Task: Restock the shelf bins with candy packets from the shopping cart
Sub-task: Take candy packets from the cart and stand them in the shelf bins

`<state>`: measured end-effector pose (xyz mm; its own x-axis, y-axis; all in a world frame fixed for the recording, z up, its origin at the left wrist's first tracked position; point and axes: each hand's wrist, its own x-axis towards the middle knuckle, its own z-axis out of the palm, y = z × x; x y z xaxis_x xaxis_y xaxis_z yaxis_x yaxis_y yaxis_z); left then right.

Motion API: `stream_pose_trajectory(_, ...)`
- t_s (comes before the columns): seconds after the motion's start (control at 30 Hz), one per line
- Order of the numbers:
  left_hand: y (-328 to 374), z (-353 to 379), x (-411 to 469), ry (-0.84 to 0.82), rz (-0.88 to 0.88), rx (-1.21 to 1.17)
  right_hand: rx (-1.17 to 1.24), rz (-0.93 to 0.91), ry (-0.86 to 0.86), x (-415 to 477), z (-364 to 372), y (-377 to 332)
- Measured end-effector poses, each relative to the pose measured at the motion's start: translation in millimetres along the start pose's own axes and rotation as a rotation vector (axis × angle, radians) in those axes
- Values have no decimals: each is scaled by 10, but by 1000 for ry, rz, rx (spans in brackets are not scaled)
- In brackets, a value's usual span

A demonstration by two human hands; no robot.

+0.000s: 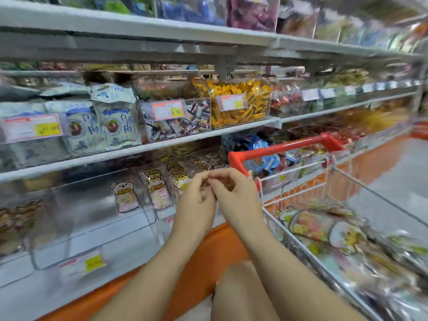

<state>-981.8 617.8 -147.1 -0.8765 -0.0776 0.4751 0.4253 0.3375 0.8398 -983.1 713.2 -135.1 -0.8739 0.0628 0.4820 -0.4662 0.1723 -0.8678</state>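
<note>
Both meet mid-air: left hand (196, 205) and right hand (234, 195), fingers curled together, anything pinched I cannot tell. Between loads, likely; next, reach into shopping cart (278, 148) for candy packets (310, 224).

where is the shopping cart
Head view, right side: the shopping cart stands beside the shelves, its red handle just beyond the right hand.

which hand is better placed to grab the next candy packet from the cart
Right, probably. The right hand is on the side of the cart, closer to the packets lying in it; the left hand sits nearer the bins.
</note>
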Motion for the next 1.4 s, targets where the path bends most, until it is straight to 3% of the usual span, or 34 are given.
stream_pose_trajectory(0.13, 376, 336, -249, -106, 67, -47, -89, -29, -59, -331, -580, -213)
stream_pose_trajectory(0.27, 460, 763, -510, -356, 132, 6, -258, 42, -157, -671, -1315, -110)
stream_pose_trajectory(0.37, 440, 1023, -559, -550, 178, 189, -449, 82, -204, -760, -1854, 17)
stream_pose_trajectory(0.53, 279, 1278, -543, -712, 233, 590, -952, 147, -222, -602, -2314, 380)
stream_pose_trajectory(0.63, 255, 1314, -534, -799, 233, 726, -946, 250, -329, -474, -2325, 588)
stream_pose_trajectory(0.73, 271, 1277, -505, -811, 254, 722, -848, 315, -365, -386, -2304, 716)
stream_pose_trajectory(0.9, 249, 1246, -512, -781, 253, 657, -663, 251, -221, -355, -2395, 609)
stream_pose_trajectory(1.0, 322, 1206, -511, -677, 258, 508, -581, 142, -212, -338, -2508, 359)
stream_pose_trajectory(1.13, 476, 1144, -423, -521, 340, 516, -463, -14, -212, -285, -2567, -39)
stream_pose_trajectory(1.23, 546, 1119, -310, -455, 295, 378, -379, -116, -166, -228, -2461, -170)
stream_pose_trajectory(1.33, 543, 1061, -213, -345, 265, 359, -290, -121, -41, -95, -2431, 14)
stream_pose_trajectory(1.4, 536, 993, -183, -275, 193, 302, -434, -63, 13, 21, -2498, 307)
